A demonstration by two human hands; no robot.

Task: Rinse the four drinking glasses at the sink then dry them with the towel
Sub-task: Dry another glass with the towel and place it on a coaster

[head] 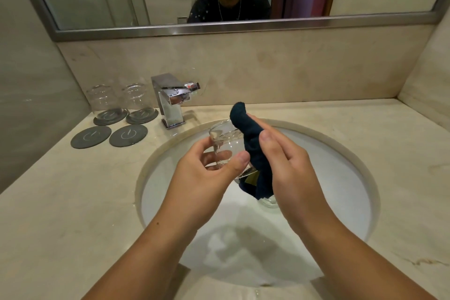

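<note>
The left hand (207, 170) is clamping 1 glass (225, 143) while the right hand (289, 165) is pinching the towel (253, 143); wiping steadily, gripping firmly seems wise.

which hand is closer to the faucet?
Left. The left hand, holding a glass, is below and slightly right of the faucet; the right hand, holding the towel, sits farther right.

Basin centre: filled by both hands, a glass (225, 143) and a dark towel (253, 151)
Ten o'clock: tap (170, 100), two glasses (104, 100) on coasters, two bare coasters (91, 136)
Three o'clock: open counter (401, 153)
Eight o'clock: open counter
Basin floor, five o'clock: another glass (269, 202)
</note>
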